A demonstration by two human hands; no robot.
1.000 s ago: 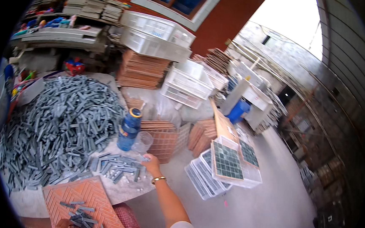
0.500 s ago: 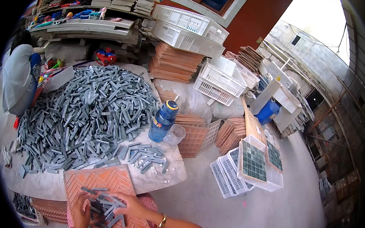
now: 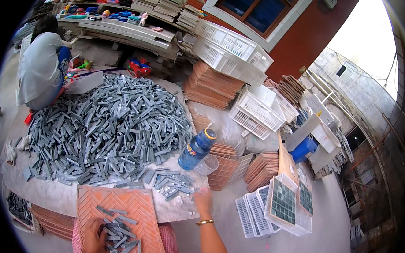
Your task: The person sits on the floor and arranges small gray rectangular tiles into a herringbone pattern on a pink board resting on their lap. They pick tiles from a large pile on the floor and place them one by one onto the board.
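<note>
An orange-red tray [image 3: 117, 198] with a herringbone pattern of grooves rests across my lap, against the table edge. Loose grey stone tile strips [image 3: 121, 233] lie scattered over its lower part. At the left of these strips is my left hand [image 3: 93, 237], fingers curved and thumb apart, with nothing visible between them. My right hand [image 3: 203, 201], a gold bracelet at its wrist, reaches out over the table's front right edge. Motion smears its fingers, so any hold is hidden. Beside it lies a small spread of grey strips [image 3: 170, 183] with little whitish bits.
A big heap of grey strips [image 3: 113, 125] covers much of the table [image 3: 52, 193]. A blue bottle [image 3: 197, 149] and a clear cup [image 3: 207, 165] stand at its right. White crates [image 3: 260, 107] and stacked orange trays [image 3: 212, 85] are beyond. A person [image 3: 42, 70] crouches far left.
My right hand has left the strips on the tray and moved right to the table edge. The strips now lie spread on the tray. The view has shifted.
</note>
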